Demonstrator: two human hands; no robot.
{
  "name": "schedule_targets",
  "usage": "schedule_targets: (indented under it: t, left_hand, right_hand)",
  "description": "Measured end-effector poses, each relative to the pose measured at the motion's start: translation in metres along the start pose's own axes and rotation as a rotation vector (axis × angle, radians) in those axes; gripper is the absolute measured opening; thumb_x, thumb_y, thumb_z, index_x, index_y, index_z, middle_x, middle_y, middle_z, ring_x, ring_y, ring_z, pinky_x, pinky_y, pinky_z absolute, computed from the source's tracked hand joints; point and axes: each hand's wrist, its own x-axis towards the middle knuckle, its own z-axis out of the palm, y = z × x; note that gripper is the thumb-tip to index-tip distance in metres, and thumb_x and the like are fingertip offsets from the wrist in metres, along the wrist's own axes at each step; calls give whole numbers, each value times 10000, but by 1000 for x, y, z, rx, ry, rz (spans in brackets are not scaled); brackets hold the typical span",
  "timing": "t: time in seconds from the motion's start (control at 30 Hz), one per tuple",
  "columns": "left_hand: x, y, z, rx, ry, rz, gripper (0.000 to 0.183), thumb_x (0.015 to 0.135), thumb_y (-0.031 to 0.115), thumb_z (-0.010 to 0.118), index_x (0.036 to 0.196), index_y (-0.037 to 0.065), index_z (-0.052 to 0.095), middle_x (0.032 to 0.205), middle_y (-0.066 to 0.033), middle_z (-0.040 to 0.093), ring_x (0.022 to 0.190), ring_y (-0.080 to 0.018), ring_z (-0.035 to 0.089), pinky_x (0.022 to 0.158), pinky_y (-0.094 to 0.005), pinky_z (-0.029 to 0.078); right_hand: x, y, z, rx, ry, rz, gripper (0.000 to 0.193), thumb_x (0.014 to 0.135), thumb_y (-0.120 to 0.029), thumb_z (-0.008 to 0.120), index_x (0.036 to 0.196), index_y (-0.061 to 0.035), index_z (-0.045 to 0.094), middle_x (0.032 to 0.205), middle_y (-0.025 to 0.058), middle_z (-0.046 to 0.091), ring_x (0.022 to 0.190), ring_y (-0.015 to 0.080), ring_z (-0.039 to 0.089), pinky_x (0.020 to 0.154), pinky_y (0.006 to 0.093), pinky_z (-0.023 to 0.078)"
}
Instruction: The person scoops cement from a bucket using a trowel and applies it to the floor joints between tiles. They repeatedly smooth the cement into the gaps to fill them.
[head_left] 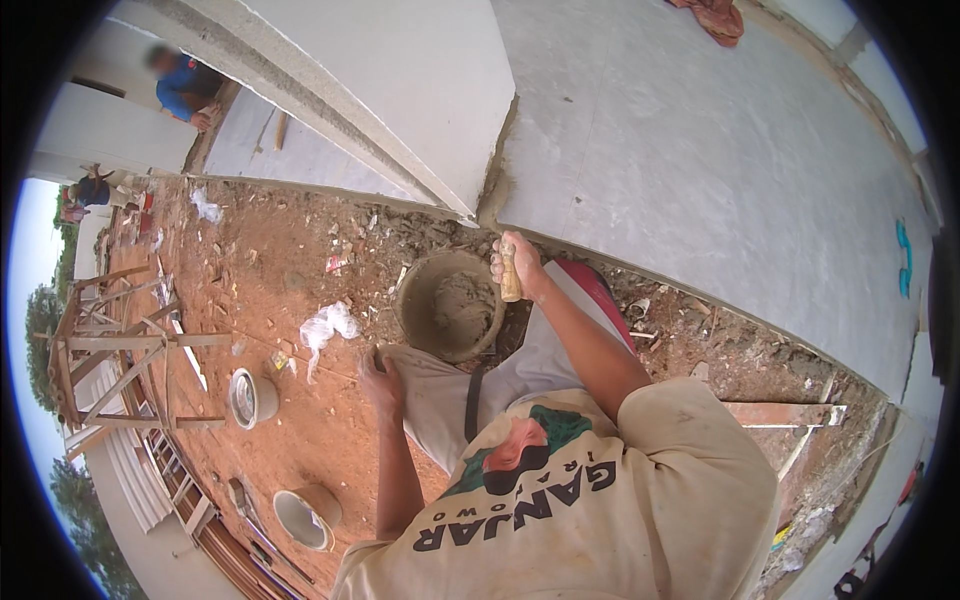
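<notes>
1 bucket (419, 303) just ahead of the left knee (418, 373), its mortar (464, 310) apparently mixed, seemingly left to be used; 1 wooden-handled tool (511, 276), fingers of the right hand (524, 264) clenched round it; left hand (383, 385) fingers' state indiscernible.
</notes>
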Motion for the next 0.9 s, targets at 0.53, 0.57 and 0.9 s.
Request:
schedule_targets:
  t: [0.53, 0.57, 0.9]
  left_hand:
    - [2, 5, -2, -6, 7, -89, 371, 893, 180, 593, 1187, -38, 653, 1114, -245, 665, 1052, -410, 629, 932, -455, 502]
    - [1, 5, -1, -34, 12, -83, 367, 894, 182, 590, 1181, -37, 656, 1110, -244, 665, 1044, -408, 631, 924, -455, 504]
    - [8, -1, 5, -132, 36, -87, 329, 895, 171, 598, 1143, -34, 670, 1083, -233, 670, 1007, -385, 645, 883, -446, 519]
  right_hand:
    - [-68, 0, 7, -64, -216, 50, 364, 933, -463, 553, 931, -100, 557, 650, 25, 515, 492, 155, 497, 447, 311, 446]
    - [-79, 2, 2, -136, -179, 48, 368, 937, -469, 549, 928, -102, 560, 648, 23, 512, 487, 151, 490, 445, 305, 436]
    - [-139, 40, -27, -1059, -105, 29, 352, 971, -365, 517, 903, -25, 578, 618, 77, 569, 475, 175, 557, 463, 350, 471]
